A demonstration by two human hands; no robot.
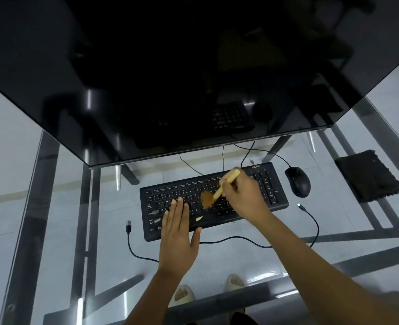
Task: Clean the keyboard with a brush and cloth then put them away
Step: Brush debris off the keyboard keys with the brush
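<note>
Keyboard (213, 200) | left grip (178, 233) flat, pressing | right grip (243, 195) clamped on brush (219, 190), bristles seemingly touching keys

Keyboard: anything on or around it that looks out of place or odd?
Yes. Debris lies on the keyboard: a yellowish scrap near the front edge and pale bits on the left keys. A loose cable, both plugs unconnected, trails along the front.

Bare forearms (311, 254); cream slip-on shoes (183, 294).
</note>
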